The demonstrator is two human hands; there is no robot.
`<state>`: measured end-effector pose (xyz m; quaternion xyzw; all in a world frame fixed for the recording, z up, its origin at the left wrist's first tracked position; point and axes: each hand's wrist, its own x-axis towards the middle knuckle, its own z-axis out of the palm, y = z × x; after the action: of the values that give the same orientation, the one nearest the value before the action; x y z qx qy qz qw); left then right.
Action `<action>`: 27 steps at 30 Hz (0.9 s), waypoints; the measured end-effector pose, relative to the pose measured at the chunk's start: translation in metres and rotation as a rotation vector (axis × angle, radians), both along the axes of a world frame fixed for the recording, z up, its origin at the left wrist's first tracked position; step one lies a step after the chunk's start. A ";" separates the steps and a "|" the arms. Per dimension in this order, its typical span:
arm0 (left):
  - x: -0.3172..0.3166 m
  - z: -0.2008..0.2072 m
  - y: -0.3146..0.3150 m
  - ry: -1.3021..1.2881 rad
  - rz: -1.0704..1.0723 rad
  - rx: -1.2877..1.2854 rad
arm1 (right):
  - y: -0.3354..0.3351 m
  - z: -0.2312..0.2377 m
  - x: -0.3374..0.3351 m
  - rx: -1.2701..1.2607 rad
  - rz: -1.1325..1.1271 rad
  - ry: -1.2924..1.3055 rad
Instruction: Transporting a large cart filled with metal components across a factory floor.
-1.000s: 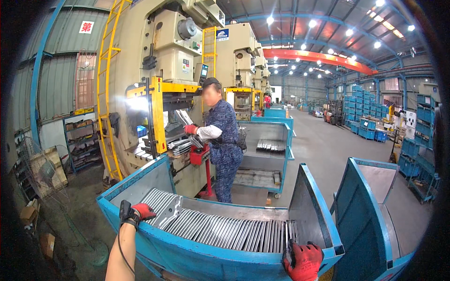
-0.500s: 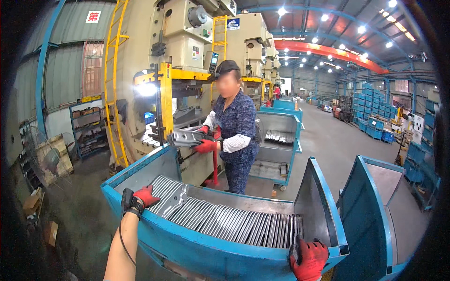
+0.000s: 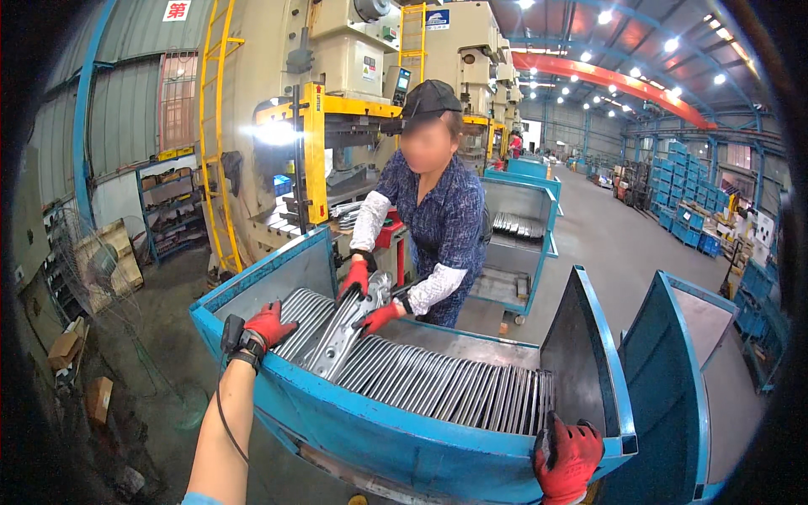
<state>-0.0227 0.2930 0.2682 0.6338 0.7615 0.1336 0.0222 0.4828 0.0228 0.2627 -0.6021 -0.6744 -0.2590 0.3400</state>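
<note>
My left hand [image 3: 269, 326], in a red and black glove with a strap and cable at the wrist, lies over the near left rim of a blue metal bin [image 3: 370, 411]. Its fingers stretch onto a row of ribbed metal panels [image 3: 438, 374] standing on edge inside. With fingers curled over the rim, my right gloved hand [image 3: 570, 459] grips the bin's near right corner. Between my hands, a co-worker's two red-gloved hands [image 3: 379, 317] hold a shiny stamped metal part [image 3: 339, 335], tilted over the left part of the row.
The co-worker [image 3: 442, 202] leans over the bin's far side, before a large press [image 3: 353, 63] with a yellow guard. Another blue bin [image 3: 673, 362] stands close on the right, and one [image 3: 522, 227] behind the co-worker. A fan [image 3: 101, 265] stands at left.
The co-worker has turned from the press and leaned in, bringing the metal part down onto the row. My hands stay at the bin's rim; the view has shifted slightly.
</note>
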 end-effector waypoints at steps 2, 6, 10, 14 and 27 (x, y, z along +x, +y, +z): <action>-0.001 0.000 0.000 0.005 -0.018 -0.029 | -0.001 0.001 0.000 -0.010 -0.009 0.001; -0.007 -0.008 0.006 0.012 -0.026 -0.022 | 0.000 0.000 0.000 -0.034 -0.021 0.005; -0.011 -0.011 0.010 0.025 -0.022 -0.014 | 0.000 -0.002 0.001 -0.006 -0.020 -0.006; -0.006 -0.007 0.009 0.011 -0.028 -0.032 | 0.002 -0.013 0.002 -0.071 -0.112 0.037; -0.010 -0.012 0.011 0.020 -0.060 -0.006 | 0.003 -0.017 0.003 -0.078 -0.110 0.043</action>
<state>-0.0325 0.3043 0.2567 0.6578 0.7426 0.1242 0.0207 0.4860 0.0255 0.2453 -0.6563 -0.6425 -0.2377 0.3160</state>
